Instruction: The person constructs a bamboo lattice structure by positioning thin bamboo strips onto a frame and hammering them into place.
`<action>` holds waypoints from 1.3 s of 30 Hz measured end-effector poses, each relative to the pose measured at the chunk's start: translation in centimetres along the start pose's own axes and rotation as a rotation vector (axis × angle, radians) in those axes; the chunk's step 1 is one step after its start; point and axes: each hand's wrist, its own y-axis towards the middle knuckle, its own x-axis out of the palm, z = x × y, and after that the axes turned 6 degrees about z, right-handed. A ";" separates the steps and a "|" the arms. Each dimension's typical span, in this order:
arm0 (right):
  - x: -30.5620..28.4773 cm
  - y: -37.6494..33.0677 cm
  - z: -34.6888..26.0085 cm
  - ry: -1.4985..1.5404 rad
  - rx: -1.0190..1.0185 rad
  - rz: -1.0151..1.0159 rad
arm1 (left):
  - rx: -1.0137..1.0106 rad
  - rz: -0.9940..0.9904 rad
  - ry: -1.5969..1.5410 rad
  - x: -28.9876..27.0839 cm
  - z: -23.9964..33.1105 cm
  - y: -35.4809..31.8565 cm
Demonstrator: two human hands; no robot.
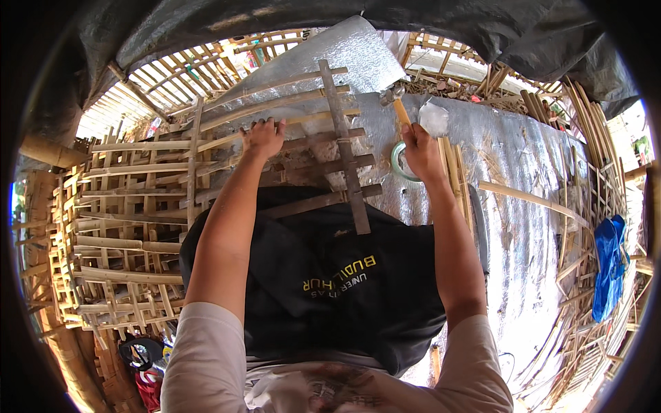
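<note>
At 11 o'clock, the left hand (263, 138) rests, fingers spread, on the bamboo frame (343, 148). At 6 o'clock, the black cloth (303, 323) bears yellow and white lettering. At 1 o'clock, the right hand (420, 153) grips the hammer (401, 110) by its handle. Apparent step: steadying the frame for hammering; next move calls for clear fingers.

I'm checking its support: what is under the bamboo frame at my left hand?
Black cloth shows under the near edge of the bamboo frame. Whatever the frame and left hand directly cover can't be seen.
</note>
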 end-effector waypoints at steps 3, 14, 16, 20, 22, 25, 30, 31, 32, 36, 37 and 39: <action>-0.2 0.1 0.4 -0.051 0.013 -0.023 | 0.065 0.070 -0.039 0.0 0.1 -0.2; -0.1 0.0 -2.1 -0.063 0.010 -0.109 | 0.088 -0.017 0.040 -4.4 0.9 -0.4; 0.3 -0.1 -2.6 -0.073 0.016 -0.143 | 0.090 -0.027 0.052 -4.9 0.4 -0.1; 0.7 -0.8 -3.3 -0.084 0.037 -0.149 | 0.110 0.034 0.083 -4.8 -0.1 0.0; 0.8 -1.2 -3.5 -0.094 0.030 -0.154 | 0.116 0.030 0.120 -5.4 0.0 0.1; 0.7 -2.0 -4.0 -0.065 0.034 -0.175 | 0.145 0.015 0.085 -6.6 0.2 -0.5; -0.3 -1.9 -4.1 -0.049 -0.029 -0.146 | 0.158 -0.064 0.114 -9.2 1.8 -0.6; -0.6 -1.8 -3.9 -0.007 -0.049 -0.125 | 0.173 -0.059 0.120 -9.4 1.7 -0.3; -1.0 -1.9 -3.6 -0.003 -0.047 -0.114 | 0.182 -0.053 0.126 -8.7 1.2 -0.2; 0.4 -1.2 -4.8 0.101 -0.054 -0.051 | 0.157 -0.098 -0.001 -4.3 -7.4 0.7; 0.3 -1.2 -4.6 0.081 -0.038 -0.051 | 0.166 -0.043 -0.049 -3.0 -7.9 -0.3; -0.1 -1.6 -3.7 0.089 -0.022 -0.028 | 0.190 0.006 -0.099 -2.0 -7.2 -1.6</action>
